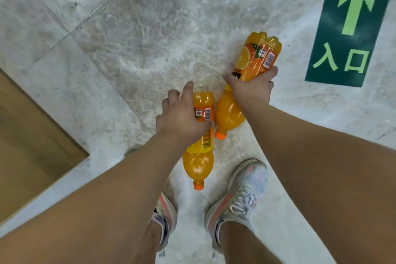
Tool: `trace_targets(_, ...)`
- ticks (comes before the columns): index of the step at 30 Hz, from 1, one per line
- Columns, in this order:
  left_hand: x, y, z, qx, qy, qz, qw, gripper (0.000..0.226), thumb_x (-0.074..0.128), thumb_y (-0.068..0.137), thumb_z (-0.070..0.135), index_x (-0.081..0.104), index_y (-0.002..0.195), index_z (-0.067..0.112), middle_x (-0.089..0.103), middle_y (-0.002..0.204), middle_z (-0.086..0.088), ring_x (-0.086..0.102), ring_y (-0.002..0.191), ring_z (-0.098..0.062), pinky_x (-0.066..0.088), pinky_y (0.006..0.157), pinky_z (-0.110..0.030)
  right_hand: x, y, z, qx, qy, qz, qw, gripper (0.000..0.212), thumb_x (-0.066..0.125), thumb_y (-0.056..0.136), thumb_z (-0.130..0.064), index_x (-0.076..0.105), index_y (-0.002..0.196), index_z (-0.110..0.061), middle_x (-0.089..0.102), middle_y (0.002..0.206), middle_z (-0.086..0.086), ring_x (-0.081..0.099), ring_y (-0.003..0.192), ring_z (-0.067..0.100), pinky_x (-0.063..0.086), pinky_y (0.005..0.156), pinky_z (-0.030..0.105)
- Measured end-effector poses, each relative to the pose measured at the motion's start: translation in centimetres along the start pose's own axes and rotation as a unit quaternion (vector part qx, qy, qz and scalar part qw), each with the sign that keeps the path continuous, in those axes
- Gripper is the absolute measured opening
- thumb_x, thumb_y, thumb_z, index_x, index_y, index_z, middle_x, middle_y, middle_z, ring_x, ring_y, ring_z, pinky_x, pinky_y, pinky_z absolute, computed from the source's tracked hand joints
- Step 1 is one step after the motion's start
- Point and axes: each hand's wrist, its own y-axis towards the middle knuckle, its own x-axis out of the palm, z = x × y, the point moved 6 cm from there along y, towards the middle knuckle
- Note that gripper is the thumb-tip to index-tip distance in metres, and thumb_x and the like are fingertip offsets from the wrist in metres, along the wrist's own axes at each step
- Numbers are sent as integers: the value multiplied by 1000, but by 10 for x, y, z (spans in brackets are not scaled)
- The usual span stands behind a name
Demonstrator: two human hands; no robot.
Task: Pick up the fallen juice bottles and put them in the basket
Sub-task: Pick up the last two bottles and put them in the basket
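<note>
Two orange juice bottles with orange caps lie on the pale marble floor, caps pointing toward me. My left hand (182, 118) wraps over the middle of the left bottle (200, 163), fingers curled around its label. My right hand (252, 85) grips the middle of the right bottle (257, 55), whose lower half with the cap (220, 135) shows below my wrist. The two bottles lie close side by side, nearly touching. No basket is in view.
My two feet in grey-and-orange sneakers (240, 195) stand just behind the bottles. A brown cardboard sheet (32, 146) lies on the floor at the left. A green floor sign with an arrow (351, 25) is at the upper right.
</note>
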Motion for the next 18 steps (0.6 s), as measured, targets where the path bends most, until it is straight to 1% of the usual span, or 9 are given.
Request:
trace_targets(2, 5, 4, -2, 3, 2, -12, 1000, 120, 79, 70, 68, 5, 159, 38, 25, 155, -7, 29, 142, -32, 48, 95, -56, 6, 1, 1, -7, 42, 26, 999, 125, 84, 72, -54, 3, 162, -22, 47, 139, 14, 57, 119, 39, 41, 83, 40)
trace_targets(3, 7, 4, -2, 3, 2, -15, 1000, 120, 79, 70, 68, 4, 159, 37, 26, 155, -8, 29, 142, -32, 48, 96, -57, 7, 0, 1, -7, 56, 33, 998, 123, 84, 71, -51, 5, 161, -24, 48, 136, 14, 58, 116, 38, 40, 82, 39)
trace_targets(5, 8, 4, -3, 4, -1, -20, 1000, 121, 79, 70, 67, 4, 159, 36, 27, 154, -9, 30, 142, -33, 48, 96, -57, 7, 0, 0, -3, 68, 31, 997, 122, 84, 71, -48, 6, 161, -25, 48, 136, 13, 58, 115, 37, 41, 83, 39)
trace_targets(9, 6, -5, -7, -5, -7, -17, 1000, 119, 81, 71, 63, 5, 158, 36, 31, 149, -7, 35, 138, -33, 46, 91, -54, -5, -5, -4, -11, 42, 16, 999, 120, 84, 73, -43, 6, 161, -25, 47, 139, 13, 56, 119, 37, 47, 92, 46)
trace_targets(13, 10, -18, -9, -18, -17, -33, 999, 119, 84, 70, 56, 4, 157, 38, 34, 144, -6, 38, 134, -33, 46, 88, -51, -24, -20, 0, -37, 10, 13, 999, 119, 82, 73, -44, 5, 162, -26, 47, 139, 13, 56, 119, 37, 49, 93, 49)
trace_targets(16, 18, -27, -14, -63, -57, -40, 996, 131, 88, 67, 53, -4, 159, 35, 34, 146, -10, 39, 135, -37, 45, 94, -53, -33, -32, 10, -48, -11, 4, 999, 121, 82, 73, -45, 3, 162, -28, 46, 140, 12, 55, 122, 37, 48, 93, 49)
trace_targets(18, 30, -32, -16, -104, -83, -49, 990, 140, 91, 65, 54, -10, 159, 30, 32, 150, -13, 39, 138, -38, 43, 100, -55, -36, -39, 18, -49, -14, -4, 999, 121, 82, 73, -45, 2, 162, -30, 45, 140, 11, 55, 121, 35, 47, 90, 47)
